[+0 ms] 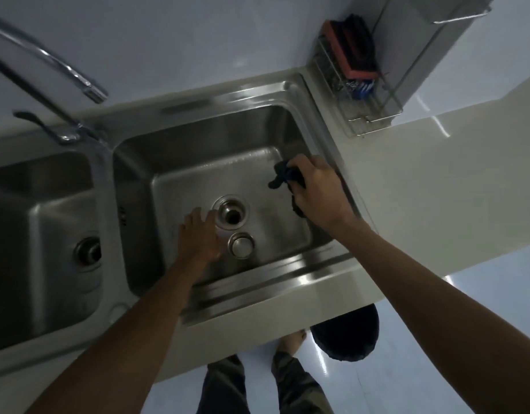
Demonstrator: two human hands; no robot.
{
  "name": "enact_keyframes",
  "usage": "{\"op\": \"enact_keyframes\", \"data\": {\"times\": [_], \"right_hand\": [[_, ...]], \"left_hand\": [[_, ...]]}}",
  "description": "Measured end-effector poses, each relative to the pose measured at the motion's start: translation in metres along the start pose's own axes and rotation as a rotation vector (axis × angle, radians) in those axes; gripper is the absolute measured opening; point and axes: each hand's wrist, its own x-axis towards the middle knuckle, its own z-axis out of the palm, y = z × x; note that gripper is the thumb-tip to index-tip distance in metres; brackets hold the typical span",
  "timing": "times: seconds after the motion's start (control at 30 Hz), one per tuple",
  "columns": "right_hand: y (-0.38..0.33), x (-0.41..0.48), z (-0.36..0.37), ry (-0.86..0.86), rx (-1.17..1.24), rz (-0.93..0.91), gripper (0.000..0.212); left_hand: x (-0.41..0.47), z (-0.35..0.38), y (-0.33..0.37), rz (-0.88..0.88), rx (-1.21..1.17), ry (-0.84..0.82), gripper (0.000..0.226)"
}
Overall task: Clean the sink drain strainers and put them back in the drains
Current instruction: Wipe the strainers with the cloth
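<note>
In the right basin of a steel double sink, the drain stands open with a dark hole. A round metal strainer lies on the basin floor just in front of that drain. My left hand hovers flat beside the drain and the strainer, fingers apart, holding nothing. My right hand is closed on a dark cloth near the basin's right wall. The left basin has a strainer sitting in its drain.
A curved faucet with a lever rises at the back left, its spout over the divider. A wire rack with a red-and-black sponge hangs at the back right corner. Pale countertop lies to the right. A dark bin stands on the floor.
</note>
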Motion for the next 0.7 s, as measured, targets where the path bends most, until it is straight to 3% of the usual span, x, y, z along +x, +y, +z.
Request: {"op": "enact_keyframes", "data": {"times": [0.17, 0.4, 0.47, 0.53, 0.6, 0.7], "right_hand": [[-0.042, 0.002, 0.058, -0.099, 0.072, -0.016, 0.03], [-0.068, -0.001, 0.096, -0.152, 0.081, 0.047, 0.027], [-0.072, 0.003, 0.096, -0.121, 0.104, 0.073, 0.025], [-0.078, 0.009, 0.092, -0.073, 0.148, 0.12, 0.023], [-0.089, 0.014, 0.089, -0.028, 0.277, 0.21, 0.024], [-0.112, 0.018, 0.089, 0.022, 0.558, 0.328, 0.023]], "left_hand": [[0.012, 0.02, -0.048, -0.016, 0.028, -0.268, 0.094], [0.024, 0.049, -0.049, -0.007, -0.212, -0.265, 0.081], [0.024, 0.042, -0.048, -0.155, -0.582, -0.232, 0.064], [0.025, 0.017, -0.045, -0.478, -1.254, -0.202, 0.032], [0.025, -0.011, -0.045, -0.706, -1.856, -0.288, 0.036], [0.027, -0.053, -0.041, -0.804, -2.177, -0.318, 0.054]]}}
